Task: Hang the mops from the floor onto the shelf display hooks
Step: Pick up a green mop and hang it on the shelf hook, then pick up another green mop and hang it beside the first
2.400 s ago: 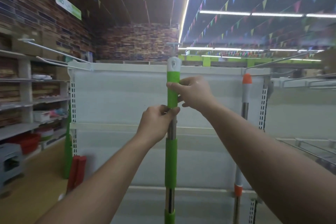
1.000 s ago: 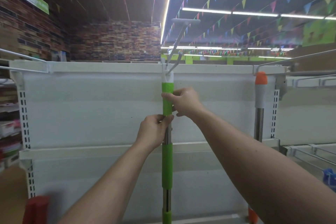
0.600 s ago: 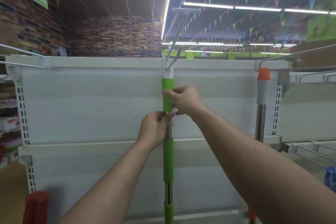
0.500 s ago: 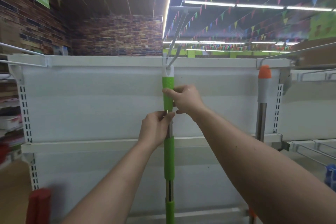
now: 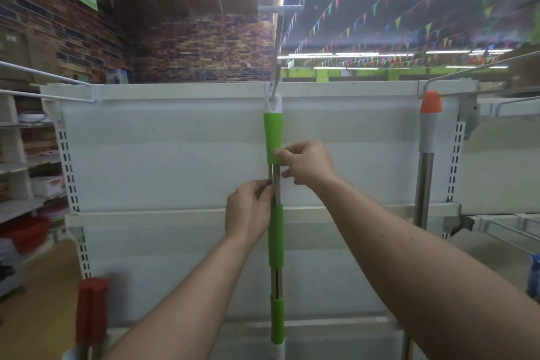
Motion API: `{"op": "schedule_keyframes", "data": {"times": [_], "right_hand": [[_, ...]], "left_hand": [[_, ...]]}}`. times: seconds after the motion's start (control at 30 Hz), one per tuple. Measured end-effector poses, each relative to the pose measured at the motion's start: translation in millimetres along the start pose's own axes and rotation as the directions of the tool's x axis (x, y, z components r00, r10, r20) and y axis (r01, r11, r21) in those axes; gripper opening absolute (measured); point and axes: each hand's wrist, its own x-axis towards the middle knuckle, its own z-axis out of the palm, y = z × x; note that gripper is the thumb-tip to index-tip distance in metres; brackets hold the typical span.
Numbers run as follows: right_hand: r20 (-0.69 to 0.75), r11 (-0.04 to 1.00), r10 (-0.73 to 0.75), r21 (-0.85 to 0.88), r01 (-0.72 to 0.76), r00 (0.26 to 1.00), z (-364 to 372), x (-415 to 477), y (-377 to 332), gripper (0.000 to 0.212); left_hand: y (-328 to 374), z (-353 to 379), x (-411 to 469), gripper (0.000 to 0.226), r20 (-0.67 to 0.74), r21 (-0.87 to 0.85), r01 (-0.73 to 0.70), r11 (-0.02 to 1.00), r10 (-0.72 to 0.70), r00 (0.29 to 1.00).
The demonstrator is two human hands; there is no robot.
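Observation:
A green-handled mop [image 5: 275, 240] hangs upright in front of the white shelf back panel [image 5: 163, 155]. Its white top loop sits on a long display hook [image 5: 277, 47] that juts out from the shelf's top rail. My left hand [image 5: 248, 213] pinches the bare metal pole just below the upper green grip. My right hand [image 5: 304, 164] touches the lower end of that upper green grip with thumb and fingertips. A second mop with an orange and grey handle [image 5: 428, 126] hangs on a hook at the right.
Red handles [image 5: 90, 310] stand at the lower left. Long wire hooks [image 5: 43, 79] stick out at the top left and top right. Side shelves [image 5: 20, 172] with goods line the left. Wire racks [image 5: 502, 228] extend at the right.
The green mop's top loop has come up onto the centre hook and hangs there. My right hand has slid down the upper grip, and its fingers have loosened to a fingertip hold.

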Motion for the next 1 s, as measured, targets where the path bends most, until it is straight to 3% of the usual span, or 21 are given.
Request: {"op": "schedule_keyframes", "data": {"times": [0.27, 0.57, 0.77, 0.83, 1.0], "right_hand": [[0.062, 0.990, 0.139, -0.012, -0.138, 0.988, -12.1, -52.3, 58.3, 0.021], [0.209, 0.949, 0.295, 0.049, -0.312, 0.932, 3.2, -124.9, 117.4, 0.024], [0.333, 0.861, 0.489, -0.038, -0.507, 0.806, 19.2, -192.4, 175.6, 0.038], [0.343, 0.853, 0.501, -0.043, -0.520, 0.794, 30.0, -210.2, 182.7, 0.027], [0.410, 0.869, 0.448, 0.007, -0.494, 0.794, 69.5, -242.4, 176.0, 0.025]], "left_hand": [[-40.1, -2.3, -63.9, 0.023, -0.136, 0.003, 0.153, 0.988, -0.152, 0.979], [-67.5, -18.0, -158.7, 0.027, -0.139, 0.020, 0.395, 0.918, -0.389, 0.911], [-114.3, -50.5, -239.0, 0.029, -0.188, 0.072, 0.613, 0.787, -0.593, 0.783], [-125.4, -65.5, -263.4, 0.029, -0.213, 0.052, 0.659, 0.751, -0.636, 0.742], [-134.5, -101.1, -307.9, 0.025, -0.282, -0.015, 0.706, 0.708, -0.680, 0.677]]}}
